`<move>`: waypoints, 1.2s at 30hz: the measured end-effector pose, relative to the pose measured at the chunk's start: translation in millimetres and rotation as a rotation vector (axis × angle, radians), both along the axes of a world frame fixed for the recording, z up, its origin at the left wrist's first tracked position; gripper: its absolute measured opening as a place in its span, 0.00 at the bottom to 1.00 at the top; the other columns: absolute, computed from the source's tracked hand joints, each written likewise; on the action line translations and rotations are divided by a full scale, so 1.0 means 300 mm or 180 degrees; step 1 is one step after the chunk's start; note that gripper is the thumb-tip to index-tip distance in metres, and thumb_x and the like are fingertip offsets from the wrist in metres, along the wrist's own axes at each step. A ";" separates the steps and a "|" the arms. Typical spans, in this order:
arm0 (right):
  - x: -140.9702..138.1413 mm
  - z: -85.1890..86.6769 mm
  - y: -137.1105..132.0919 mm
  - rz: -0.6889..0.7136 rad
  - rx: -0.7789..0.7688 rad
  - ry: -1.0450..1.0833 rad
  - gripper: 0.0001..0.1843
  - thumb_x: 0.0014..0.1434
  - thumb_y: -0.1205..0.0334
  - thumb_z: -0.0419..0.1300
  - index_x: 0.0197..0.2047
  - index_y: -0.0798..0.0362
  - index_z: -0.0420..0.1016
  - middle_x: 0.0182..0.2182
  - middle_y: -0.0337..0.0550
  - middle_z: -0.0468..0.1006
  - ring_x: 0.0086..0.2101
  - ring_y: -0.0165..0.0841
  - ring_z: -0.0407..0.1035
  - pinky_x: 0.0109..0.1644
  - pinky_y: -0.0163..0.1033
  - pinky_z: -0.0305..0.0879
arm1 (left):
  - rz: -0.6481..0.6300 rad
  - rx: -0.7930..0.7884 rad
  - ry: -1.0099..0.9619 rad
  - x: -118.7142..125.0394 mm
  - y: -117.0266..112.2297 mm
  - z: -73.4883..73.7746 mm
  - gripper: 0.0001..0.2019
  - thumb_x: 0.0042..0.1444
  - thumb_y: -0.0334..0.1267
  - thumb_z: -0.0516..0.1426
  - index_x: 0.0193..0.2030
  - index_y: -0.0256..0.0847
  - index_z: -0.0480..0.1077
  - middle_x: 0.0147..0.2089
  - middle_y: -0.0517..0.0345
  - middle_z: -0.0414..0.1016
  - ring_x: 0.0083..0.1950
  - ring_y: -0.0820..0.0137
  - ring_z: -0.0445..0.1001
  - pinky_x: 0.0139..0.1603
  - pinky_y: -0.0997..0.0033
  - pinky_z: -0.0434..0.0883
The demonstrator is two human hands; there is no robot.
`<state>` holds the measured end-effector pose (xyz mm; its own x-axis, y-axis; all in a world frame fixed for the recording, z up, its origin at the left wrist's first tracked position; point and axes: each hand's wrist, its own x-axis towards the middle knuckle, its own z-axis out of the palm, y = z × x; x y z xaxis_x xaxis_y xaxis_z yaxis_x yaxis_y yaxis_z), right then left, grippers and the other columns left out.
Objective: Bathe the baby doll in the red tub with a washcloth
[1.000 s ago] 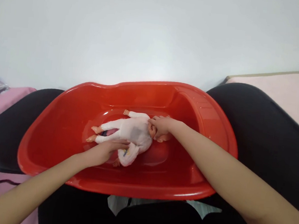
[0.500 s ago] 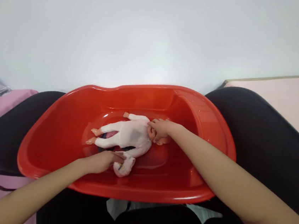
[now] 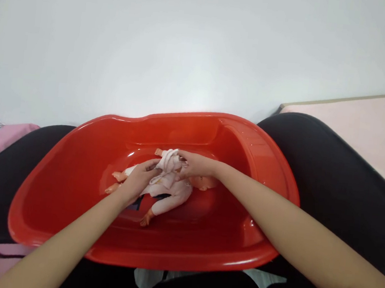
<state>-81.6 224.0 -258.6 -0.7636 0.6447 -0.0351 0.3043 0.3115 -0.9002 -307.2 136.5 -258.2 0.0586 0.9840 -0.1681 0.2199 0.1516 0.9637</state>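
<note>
— What do we find in the tub (image 3: 53, 193)?
— We record one doll (image 3: 174, 199) lying inside, feet left, head right, a dark object (image 3: 134, 203) partly beneath it.
— And the hands?
— We note the left hand (image 3: 139, 178) and right hand (image 3: 195, 165) slightly apart over the doll's torso, both gripping a bunched cloth (image 3: 169, 161) between them.
— Beside the tub?
— We list black seats, left (image 3: 10, 180) and right (image 3: 339, 187).
</note>
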 end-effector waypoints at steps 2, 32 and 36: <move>0.002 -0.007 0.007 -0.0196 -0.0160 0.0029 0.23 0.54 0.64 0.73 0.53 0.50 0.78 0.48 0.42 0.84 0.45 0.34 0.76 0.47 0.35 0.72 | -0.0032 -0.0185 -0.0553 0.028 0.010 -0.029 0.21 0.55 0.46 0.69 0.53 0.39 0.78 0.52 0.49 0.84 0.53 0.57 0.81 0.58 0.59 0.75; 0.046 0.034 0.015 -0.1413 0.1089 -0.2174 0.11 0.66 0.62 0.60 0.52 0.52 0.73 0.50 0.52 0.80 0.44 0.42 0.76 0.41 0.42 0.60 | -0.2729 0.1937 0.3905 -0.110 -0.006 -0.362 0.37 0.66 0.23 0.54 0.69 0.77 0.69 0.78 0.63 0.64 0.82 0.39 0.50 0.77 0.16 0.45; 0.045 0.028 0.010 -0.1400 0.1067 -0.2098 0.12 0.65 0.61 0.62 0.51 0.52 0.73 0.47 0.51 0.81 0.40 0.40 0.75 0.38 0.42 0.58 | -0.2508 0.1990 0.4077 -0.130 0.025 -0.362 0.37 0.68 0.24 0.54 0.72 0.76 0.67 0.81 0.62 0.59 0.83 0.34 0.47 0.74 0.09 0.41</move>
